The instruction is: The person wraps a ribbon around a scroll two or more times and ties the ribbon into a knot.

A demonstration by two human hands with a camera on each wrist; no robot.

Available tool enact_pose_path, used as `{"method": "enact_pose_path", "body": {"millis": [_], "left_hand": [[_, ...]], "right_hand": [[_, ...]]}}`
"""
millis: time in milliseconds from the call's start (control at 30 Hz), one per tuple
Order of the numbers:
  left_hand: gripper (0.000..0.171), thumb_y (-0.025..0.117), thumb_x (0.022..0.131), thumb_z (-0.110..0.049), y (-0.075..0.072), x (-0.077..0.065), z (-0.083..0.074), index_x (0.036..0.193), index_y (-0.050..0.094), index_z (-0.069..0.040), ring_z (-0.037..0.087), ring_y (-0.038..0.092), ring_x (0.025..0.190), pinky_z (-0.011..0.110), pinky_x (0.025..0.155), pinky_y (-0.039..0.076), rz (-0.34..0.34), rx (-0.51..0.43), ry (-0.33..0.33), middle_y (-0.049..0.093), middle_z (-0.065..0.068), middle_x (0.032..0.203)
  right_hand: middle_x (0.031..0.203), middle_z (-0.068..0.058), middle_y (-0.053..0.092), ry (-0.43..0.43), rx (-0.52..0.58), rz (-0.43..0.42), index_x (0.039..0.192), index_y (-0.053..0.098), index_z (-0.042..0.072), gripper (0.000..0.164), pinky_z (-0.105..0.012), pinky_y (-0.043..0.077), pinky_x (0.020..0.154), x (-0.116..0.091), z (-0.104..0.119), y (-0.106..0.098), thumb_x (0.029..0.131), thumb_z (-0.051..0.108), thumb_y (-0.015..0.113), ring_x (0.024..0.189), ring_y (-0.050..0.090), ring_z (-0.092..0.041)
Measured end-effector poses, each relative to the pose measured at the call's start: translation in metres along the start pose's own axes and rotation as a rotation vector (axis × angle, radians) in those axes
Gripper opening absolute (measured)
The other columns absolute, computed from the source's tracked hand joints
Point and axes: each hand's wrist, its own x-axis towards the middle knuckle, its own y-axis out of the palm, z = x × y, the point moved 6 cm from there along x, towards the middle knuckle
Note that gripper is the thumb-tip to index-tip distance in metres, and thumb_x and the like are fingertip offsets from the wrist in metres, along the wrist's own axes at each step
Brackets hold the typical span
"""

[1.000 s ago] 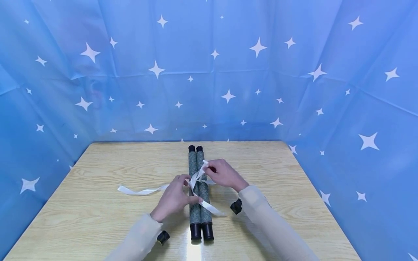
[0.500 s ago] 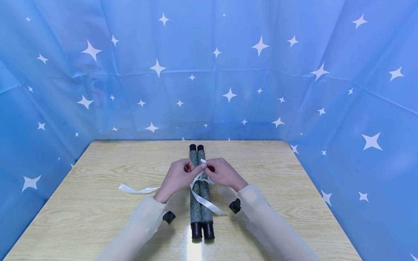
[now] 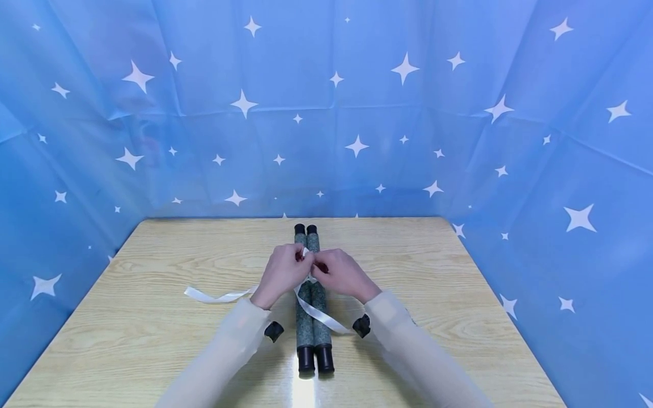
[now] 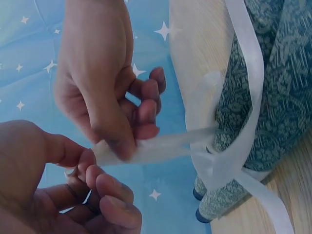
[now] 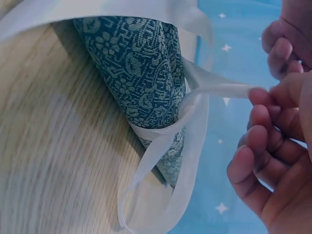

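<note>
A scroll rolled from both ends into two green patterned rolls with black knobs [image 3: 304,328] lies lengthwise on the table. White ribbon [image 3: 321,318] is wrapped round its middle, one tail crossing the rolls and another lying to the left. Above the rolls, my left hand [image 3: 284,269] pinches the end of a raised ribbon length between thumb and finger. My right hand [image 3: 343,275] pinches the same length right beside it. In the left wrist view this doubled ribbon [image 4: 165,148] stretches from the fingers to the crossing on the scroll. The hands partly cover that crossing in the head view.
The wooden table [image 3: 433,340] extends on both sides of the scroll. Blue cloth with white stars [image 3: 326,141] hangs behind and at both sides. A small dark device [image 3: 274,331] sits at the left wrist, another [image 3: 361,326] at the right.
My left hand has left the lower ribbon tail and risen to meet the right hand, where it now pinches the raised ribbon end. The right hand has shifted slightly left. The scroll has stayed put.
</note>
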Motion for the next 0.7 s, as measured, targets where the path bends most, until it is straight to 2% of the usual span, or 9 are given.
{"method": "enact_pose_path", "body": {"millis": [167, 400, 533, 700], "left_hand": [[0.038, 0.051, 0.095, -0.013, -0.004, 0.002, 0.004, 0.059, 0.038, -0.012, 0.014, 0.028, 0.042, 0.025, 0.045, 0.025, 0.024, 0.0, 0.037, 0.031, -0.003, 0.05], [0.037, 0.047, 0.099, -0.016, -0.009, 0.004, 0.013, 0.062, 0.044, -0.011, 0.017, 0.032, 0.043, 0.028, 0.046, 0.028, 0.066, -0.023, 0.026, 0.037, 0.0, 0.052], [0.038, 0.046, 0.101, -0.02, -0.012, 0.004, 0.017, 0.065, 0.046, -0.011, 0.018, 0.037, 0.043, 0.028, 0.045, 0.03, 0.085, -0.036, 0.033, 0.042, 0.002, 0.053], [0.039, 0.044, 0.103, -0.021, -0.015, 0.003, 0.024, 0.066, 0.045, -0.011, 0.017, 0.034, 0.044, 0.028, 0.047, 0.032, 0.119, -0.047, 0.041, 0.041, 0.001, 0.053]], "right_hand": [[0.056, 0.007, 0.043, 0.018, 0.044, 0.004, 0.069, 0.05, 0.021, 0.034, -0.022, 0.036, 0.05, 0.0, -0.002, 0.0, 0.103, 0.026, 0.05, 0.046, 0.039, -0.008], [0.055, 0.006, 0.043, 0.088, 0.1, 0.07, 0.069, 0.051, 0.021, 0.035, -0.023, 0.034, 0.05, -0.012, -0.007, 0.0, 0.102, 0.033, 0.054, 0.046, 0.037, -0.009], [0.06, 0.008, 0.049, 0.129, 0.107, 0.162, 0.074, 0.057, 0.021, 0.032, -0.023, 0.038, 0.052, -0.028, -0.011, 0.004, 0.101, 0.039, 0.054, 0.05, 0.041, -0.007], [0.064, 0.011, 0.058, 0.162, 0.191, 0.328, 0.079, 0.067, 0.018, 0.034, -0.022, 0.043, 0.052, -0.055, -0.012, 0.018, 0.097, 0.046, 0.058, 0.051, 0.047, -0.004]]}}
